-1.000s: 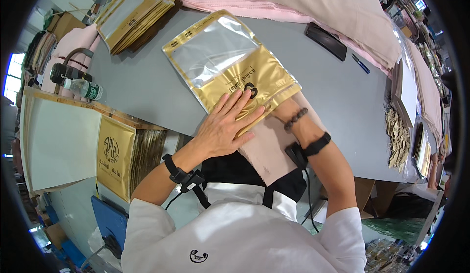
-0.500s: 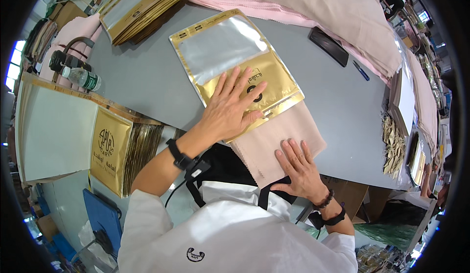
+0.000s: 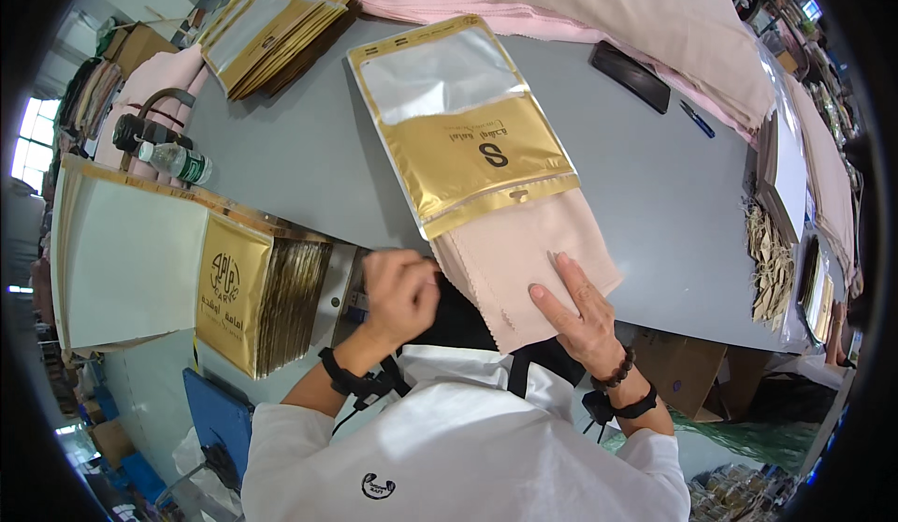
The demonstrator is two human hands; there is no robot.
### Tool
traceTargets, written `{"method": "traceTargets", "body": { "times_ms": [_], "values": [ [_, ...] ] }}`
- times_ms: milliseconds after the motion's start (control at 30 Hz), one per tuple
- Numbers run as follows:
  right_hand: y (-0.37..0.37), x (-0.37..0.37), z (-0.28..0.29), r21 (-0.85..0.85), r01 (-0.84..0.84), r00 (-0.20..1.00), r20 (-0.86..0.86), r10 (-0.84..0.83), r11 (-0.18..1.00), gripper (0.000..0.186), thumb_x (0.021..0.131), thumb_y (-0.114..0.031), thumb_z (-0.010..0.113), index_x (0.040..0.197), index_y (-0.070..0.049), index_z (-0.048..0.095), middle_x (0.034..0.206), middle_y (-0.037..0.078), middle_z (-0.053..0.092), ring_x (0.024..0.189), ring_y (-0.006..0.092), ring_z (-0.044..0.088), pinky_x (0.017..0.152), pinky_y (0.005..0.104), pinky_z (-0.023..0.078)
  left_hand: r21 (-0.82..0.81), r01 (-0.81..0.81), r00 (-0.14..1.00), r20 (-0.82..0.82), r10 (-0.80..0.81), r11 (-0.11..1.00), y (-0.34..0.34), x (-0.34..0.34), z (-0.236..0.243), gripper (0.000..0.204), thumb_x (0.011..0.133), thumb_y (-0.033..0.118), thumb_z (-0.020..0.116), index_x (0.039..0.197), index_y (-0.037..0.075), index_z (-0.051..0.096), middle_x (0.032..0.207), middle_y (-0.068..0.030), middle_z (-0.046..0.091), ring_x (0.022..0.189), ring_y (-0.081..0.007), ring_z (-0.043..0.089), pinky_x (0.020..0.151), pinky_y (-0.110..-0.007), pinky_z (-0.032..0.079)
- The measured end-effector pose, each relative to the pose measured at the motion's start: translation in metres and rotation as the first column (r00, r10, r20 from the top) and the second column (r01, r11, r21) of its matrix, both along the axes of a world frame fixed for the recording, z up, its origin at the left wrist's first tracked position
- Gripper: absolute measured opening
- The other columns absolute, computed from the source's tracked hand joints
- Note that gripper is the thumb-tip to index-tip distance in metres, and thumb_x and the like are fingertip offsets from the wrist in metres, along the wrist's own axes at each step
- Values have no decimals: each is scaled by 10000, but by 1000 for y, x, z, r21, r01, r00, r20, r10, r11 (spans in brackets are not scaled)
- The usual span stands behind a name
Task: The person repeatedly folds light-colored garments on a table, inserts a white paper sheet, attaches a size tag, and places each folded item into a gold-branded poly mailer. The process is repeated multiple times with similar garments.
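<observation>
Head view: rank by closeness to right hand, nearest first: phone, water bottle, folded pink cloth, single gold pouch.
1. Folded pink cloth: touching the right hand.
2. Single gold pouch: just past the cloth, forward-left.
3. Phone: far side of the table, forward and slightly right.
4. Water bottle: far left.

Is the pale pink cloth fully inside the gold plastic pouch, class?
At least partly out: the cloth extends beyond the pouch, right hand on it. Whether the rest is inside, I cannot tell.

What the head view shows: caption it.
Right hand on pale pink cloth jutting past the edge of a gold pouch.
</observation>
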State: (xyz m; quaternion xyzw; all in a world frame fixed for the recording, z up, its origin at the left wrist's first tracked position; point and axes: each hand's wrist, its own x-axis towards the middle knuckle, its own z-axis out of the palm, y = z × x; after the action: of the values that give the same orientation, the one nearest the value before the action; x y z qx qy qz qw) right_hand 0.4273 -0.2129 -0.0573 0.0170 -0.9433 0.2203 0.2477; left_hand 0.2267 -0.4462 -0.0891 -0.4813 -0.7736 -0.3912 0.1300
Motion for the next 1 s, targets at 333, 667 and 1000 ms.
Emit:
{"method": "traceTargets", "body": {
  "times_ms": [333,667,1000],
  "values": [
    [-8,-20,12,58,81,978,190,-91,995,789,734,67,732,1472,-185,618,1524,202,543,1412,391,533,1194,572,392,-288,192,977,-30,-210,938,28,14,-7,504,768,340,844,1143,37,699,1155,-170,631,1018,-367,551,825,-468,388],
    [12,-36,35,-209,8,995,104,14,978,747,656,57,742,1365,-176,713,1386,222,660,1203,394,686,1030,514,563,-317,106,993,88,-82,942,70,-24,10,304,767,330,825,904,66,761,751,-134,711,665,-356,696,547,-464,512],
    [13,-92,-5,-224,75,993,109,-51,972,602,688,58,696,1267,-106,726,1308,212,685,1148,430,666,1024,525,536,-352,172,985,72,-157,920,66,-20,17,267,881,298,749,1054,95,736,861,-137,716,683,-385,683,541,-475,512]
  ]
}}
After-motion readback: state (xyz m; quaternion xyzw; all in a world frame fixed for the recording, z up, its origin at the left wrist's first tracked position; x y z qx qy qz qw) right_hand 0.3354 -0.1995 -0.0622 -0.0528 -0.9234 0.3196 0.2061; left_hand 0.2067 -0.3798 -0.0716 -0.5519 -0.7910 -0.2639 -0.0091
